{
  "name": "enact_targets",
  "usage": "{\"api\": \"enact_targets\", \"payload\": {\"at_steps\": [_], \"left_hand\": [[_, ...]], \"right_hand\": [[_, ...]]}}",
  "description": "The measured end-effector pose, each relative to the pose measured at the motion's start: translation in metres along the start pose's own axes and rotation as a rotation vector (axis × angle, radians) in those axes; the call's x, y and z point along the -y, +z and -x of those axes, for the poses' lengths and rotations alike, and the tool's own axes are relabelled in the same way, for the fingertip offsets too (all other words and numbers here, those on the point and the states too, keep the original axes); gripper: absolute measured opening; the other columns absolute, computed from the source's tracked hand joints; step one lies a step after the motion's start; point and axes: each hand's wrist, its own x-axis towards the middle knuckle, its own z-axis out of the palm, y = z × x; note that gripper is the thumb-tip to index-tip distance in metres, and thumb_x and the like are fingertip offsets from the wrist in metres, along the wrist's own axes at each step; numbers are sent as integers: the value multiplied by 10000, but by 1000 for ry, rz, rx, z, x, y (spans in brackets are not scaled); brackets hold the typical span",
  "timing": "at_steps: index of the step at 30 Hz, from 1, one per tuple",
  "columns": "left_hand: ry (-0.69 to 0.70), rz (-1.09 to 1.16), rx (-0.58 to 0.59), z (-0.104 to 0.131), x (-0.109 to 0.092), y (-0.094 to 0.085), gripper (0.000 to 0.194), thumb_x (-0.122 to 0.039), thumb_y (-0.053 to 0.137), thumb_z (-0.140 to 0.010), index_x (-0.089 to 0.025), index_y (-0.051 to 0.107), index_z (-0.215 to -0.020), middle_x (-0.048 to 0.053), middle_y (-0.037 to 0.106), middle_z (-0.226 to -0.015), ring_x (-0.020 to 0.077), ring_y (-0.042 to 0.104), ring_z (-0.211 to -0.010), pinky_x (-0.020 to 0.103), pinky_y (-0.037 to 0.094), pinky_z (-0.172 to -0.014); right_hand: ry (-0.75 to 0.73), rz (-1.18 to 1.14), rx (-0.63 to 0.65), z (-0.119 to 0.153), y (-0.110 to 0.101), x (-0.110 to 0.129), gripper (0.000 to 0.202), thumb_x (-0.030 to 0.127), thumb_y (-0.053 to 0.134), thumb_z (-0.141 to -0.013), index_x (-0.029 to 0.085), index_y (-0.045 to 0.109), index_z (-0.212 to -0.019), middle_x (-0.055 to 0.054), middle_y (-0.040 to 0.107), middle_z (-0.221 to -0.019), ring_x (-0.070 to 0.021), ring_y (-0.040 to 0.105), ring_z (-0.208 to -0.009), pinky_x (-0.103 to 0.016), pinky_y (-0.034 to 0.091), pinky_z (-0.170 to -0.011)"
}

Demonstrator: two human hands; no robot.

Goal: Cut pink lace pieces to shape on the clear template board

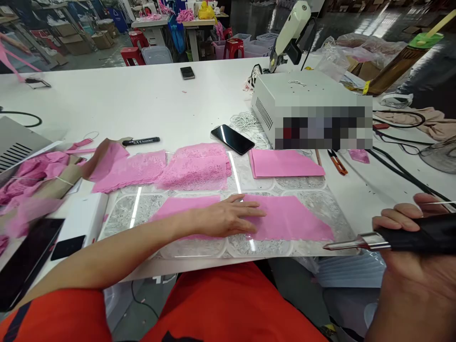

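My left hand [230, 217] lies flat with fingers spread on the pink fabric, where two cut pieces meet. The left piece [178, 205] is partly covered by my hand and forearm; the right piece [288, 217] spreads out with a slanted right edge. At the right, my right hand [406, 237] is closed around a black-handled tool [420, 235]. Its tapered metal tip points left, just above the table's front edge and apart from the fabric. Behind the pieces are pink lace panels [197, 166] and a stack of pink fabric [287, 164].
A grey box [299, 88] stands at the back right, with cables [402, 166] and orange snips [337, 162] beside it. A phone [233, 139] and a marker [141, 141] lie behind the lace. At left are a white device [83, 213], a tablet [32, 256] and bundled pink fabric [35, 180].
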Motion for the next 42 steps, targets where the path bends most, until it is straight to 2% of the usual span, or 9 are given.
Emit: {"api": "enact_targets", "payload": {"at_steps": [3, 6, 9, 13, 18, 26, 31, 37, 42], "left_hand": [[22, -9, -25, -3, 0, 2, 246, -240, 471, -973, -213, 703, -1054, 64, 485, -1434, 203, 373, -1382, 448, 196, -1185], [22, -5, -43, -2, 0, 4, 244, -245, 472, -972, -209, 708, -1026, 61, 507, -1416, 196, 397, -1367, 432, 207, -1184], [17, 7, -42, 5, 1, 5, 264, -215, 455, -965, -217, 684, -1096, 55, 516, -1407, 197, 395, -1369, 430, 217, -1180], [-1, -4, -5, 16, 1, 4, 390, -105, 414, -917, -219, 613, -1232, 49, 485, -1432, 198, 339, -1401, 449, 185, -1188], [-30, -25, 29, 20, 0, 6, 485, -67, 390, -911, -240, 516, -1346, 30, 407, -1484, 197, 258, -1433, 474, 122, -1198], [-73, -69, 94, 19, 0, 14, 563, -41, 367, -903, -293, 449, -1399, -31, 353, -1506, 183, 197, -1447, 450, 71, -1206], [-70, -80, 73, 20, 0, 16, 552, -38, 352, -902, -269, 468, -1389, -36, 376, -1495, 184, 196, -1449, 438, 70, -1209], [-92, -58, 85, 18, -1, 16, 549, -67, 391, -901, -331, 477, -1375, -60, 376, -1493, 175, 209, -1446, 426, 80, -1208], [-66, -83, 77, 19, -1, 18, 531, -69, 393, -906, -280, 473, -1386, -34, 371, -1498, 197, 214, -1446, 437, 76, -1208]], "right_hand": [[-95, 66, 66, 21, 17, -8, 364, 153, 565, -502, 274, 641, -837, -18, 509, -641, -112, 455, -489, -311, 286, -343], [-106, 170, 40, 32, 28, -10, 346, 191, 604, -461, 244, 649, -800, -3, 440, -588, -99, 386, -476, -294, 234, -360], [-143, 247, 63, 35, 34, -12, 322, 282, 666, -418, 222, 653, -734, 2, 407, -606, -91, 347, -477, -291, 209, -387], [-154, 316, 109, 39, 36, -20, 281, 333, 666, -421, 221, 648, -678, -6, 459, -602, -89, 344, -434, -302, 244, -398], [-104, 260, 334, 48, 43, -43, 259, 352, 668, -498, 234, 661, -729, 23, 504, -522, -96, 368, -380, -275, 304, -367], [-148, 184, 663, 70, 60, -83, 199, 365, 678, -664, 209, 641, -780, 21, 535, -601, -103, 477, -438, -257, 395, -404], [-140, 198, 703, 76, 61, -93, 191, 344, 689, -672, 204, 621, -784, 17, 550, -626, -113, 511, -470, -271, 433, -432], [-142, 222, 718, 78, 60, -97, 179, 336, 677, -679, 210, 618, -792, 17, 553, -633, -111, 504, -478, -284, 451, -440], [-138, 215, 724, 77, 59, -99, 174, 322, 672, -681, 205, 619, -799, 17, 554, -638, -110, 508, -484, -280, 451, -445]]}}
